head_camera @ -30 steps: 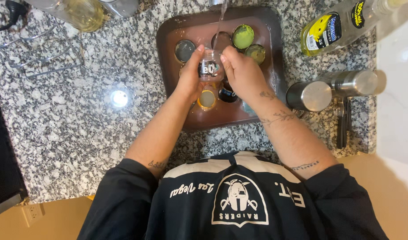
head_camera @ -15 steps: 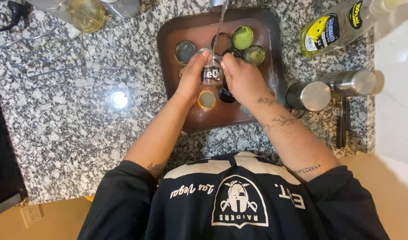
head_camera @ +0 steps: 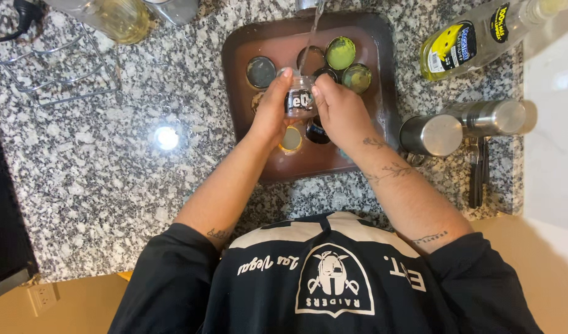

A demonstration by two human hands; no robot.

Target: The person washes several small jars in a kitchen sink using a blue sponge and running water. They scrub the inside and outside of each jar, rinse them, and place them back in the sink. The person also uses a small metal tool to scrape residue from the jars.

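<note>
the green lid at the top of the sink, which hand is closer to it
Right. The right hand grips the small jar just below the green lid. The left hand holds the jar's other side, further from the lid, across the stream of water.

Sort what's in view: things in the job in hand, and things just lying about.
In hand: small glass jar, held by left hand and right hand; water stream; brown sink; round lids.

Lying about: soap bottle; steel canisters; wire rack.

Glossy speckled granite counter (head_camera: 111,185), seemingly clear glass jar (head_camera: 299,99), brushed-metal canisters (head_camera: 432,133).
</note>
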